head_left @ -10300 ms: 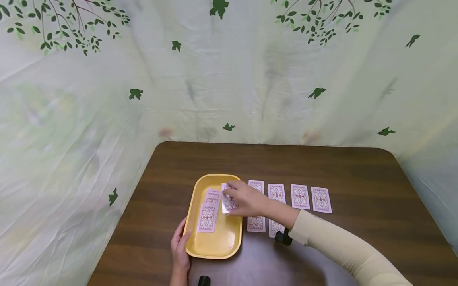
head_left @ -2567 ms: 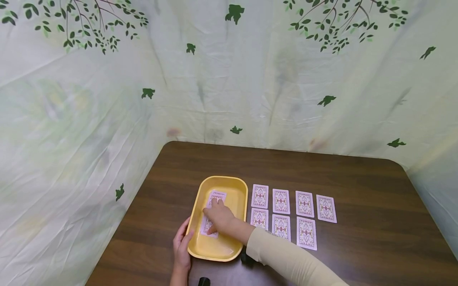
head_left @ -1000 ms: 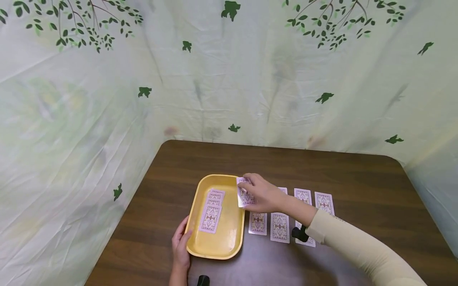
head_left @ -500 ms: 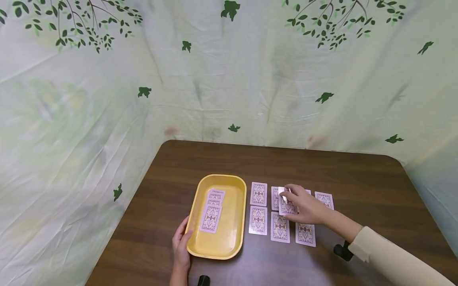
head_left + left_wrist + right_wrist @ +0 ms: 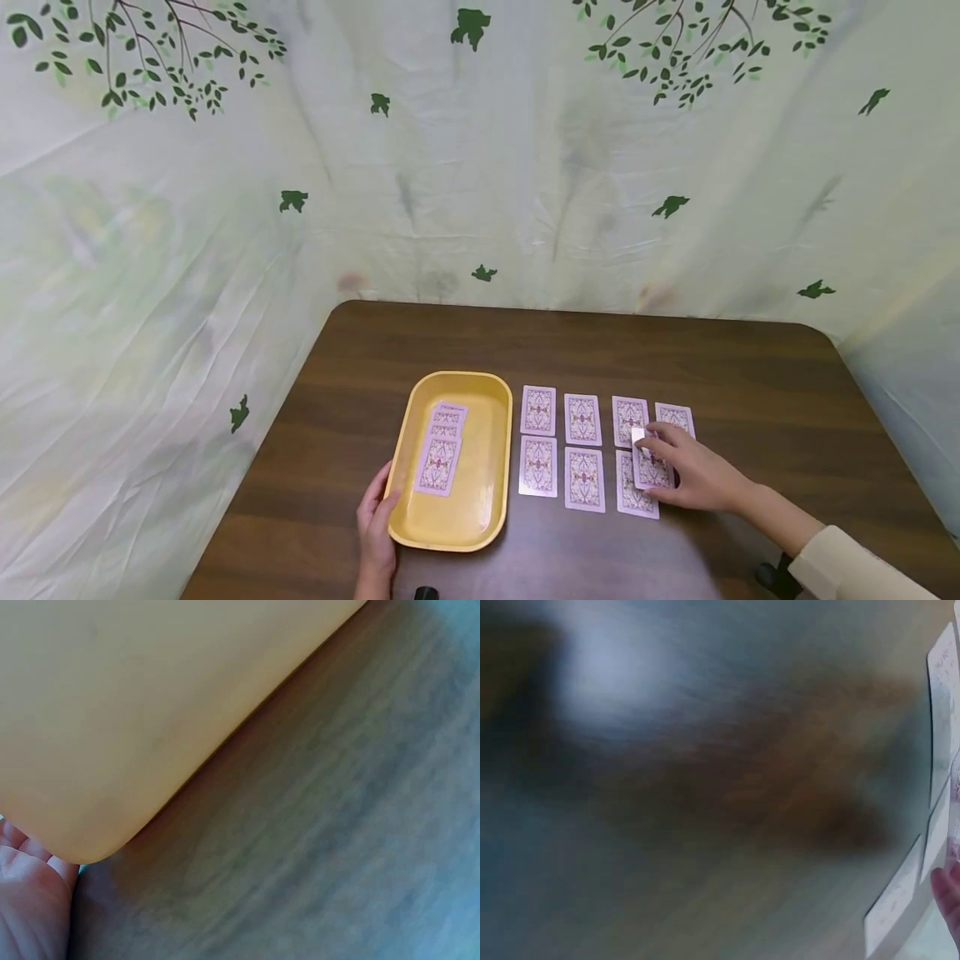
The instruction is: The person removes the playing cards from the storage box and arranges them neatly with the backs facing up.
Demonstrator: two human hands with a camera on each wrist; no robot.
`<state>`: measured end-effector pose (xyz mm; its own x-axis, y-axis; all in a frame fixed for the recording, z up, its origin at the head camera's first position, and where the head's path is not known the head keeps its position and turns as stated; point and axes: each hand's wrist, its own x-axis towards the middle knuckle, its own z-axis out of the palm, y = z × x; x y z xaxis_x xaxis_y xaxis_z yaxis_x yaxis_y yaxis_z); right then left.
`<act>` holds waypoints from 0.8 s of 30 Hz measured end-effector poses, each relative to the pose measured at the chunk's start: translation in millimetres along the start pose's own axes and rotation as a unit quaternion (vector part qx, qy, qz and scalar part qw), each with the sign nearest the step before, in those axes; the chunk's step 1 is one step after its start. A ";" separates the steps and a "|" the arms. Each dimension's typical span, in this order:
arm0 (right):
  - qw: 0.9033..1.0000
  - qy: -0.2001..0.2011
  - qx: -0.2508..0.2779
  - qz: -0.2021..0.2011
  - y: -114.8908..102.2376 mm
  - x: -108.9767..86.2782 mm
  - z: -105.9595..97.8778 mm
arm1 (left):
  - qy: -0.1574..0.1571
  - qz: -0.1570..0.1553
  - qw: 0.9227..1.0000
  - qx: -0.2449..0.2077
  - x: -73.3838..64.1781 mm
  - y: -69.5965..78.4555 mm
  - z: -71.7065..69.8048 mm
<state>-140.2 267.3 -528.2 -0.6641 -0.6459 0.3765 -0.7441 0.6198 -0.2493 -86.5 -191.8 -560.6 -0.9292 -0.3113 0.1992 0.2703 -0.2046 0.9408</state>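
In the head view my left hand (image 5: 377,521) holds the near-left side of a yellow tray (image 5: 480,508), thumb over the rim. The left wrist view gives a close look at the tray (image 5: 135,712) and part of that hand (image 5: 30,900). Several overlapping playing cards (image 5: 438,467) lie patterned back up in the tray. My right hand (image 5: 697,475) pinches one playing card (image 5: 651,468) by its ends. This card overlaps a near-row card (image 5: 633,498) from above; whether they touch I cannot tell. Only fingertips (image 5: 945,892) show at the right wrist view's edge.
Playing cards lie back up in two rows right of the tray, the far row (image 5: 582,419) and the near row (image 5: 584,479). The brown table (image 5: 420,333) ends at a leaf-printed curtain (image 5: 480,167). A black object (image 5: 427,593) shows at the front edge.
From inside the tray, my right hand has carried a card over the rim and rightward across the rows, then nearer to me. My left hand stays at the tray.
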 end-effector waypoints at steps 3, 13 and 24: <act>1.000 0.014 0.004 -0.004 -0.7 -9.6 -1.3 | -0.003 0.006 1.000 -0.005 -0.5 0.8 0.4; 1.000 0.019 -0.009 0.017 -4.5 -40.2 -5.9 | -0.005 0.005 1.000 -0.003 -1.3 0.9 1.2; 0.999 0.021 -0.003 0.050 -10.2 -59.8 -3.8 | 0.000 -0.004 1.000 -0.004 -0.9 0.6 0.5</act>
<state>-92.6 301.3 -544.7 -0.7311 -0.5617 0.3874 -0.6740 0.6830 -0.2815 -85.7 -191.2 -560.1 -0.9316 -0.3091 0.1911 0.2643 -0.2154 0.9401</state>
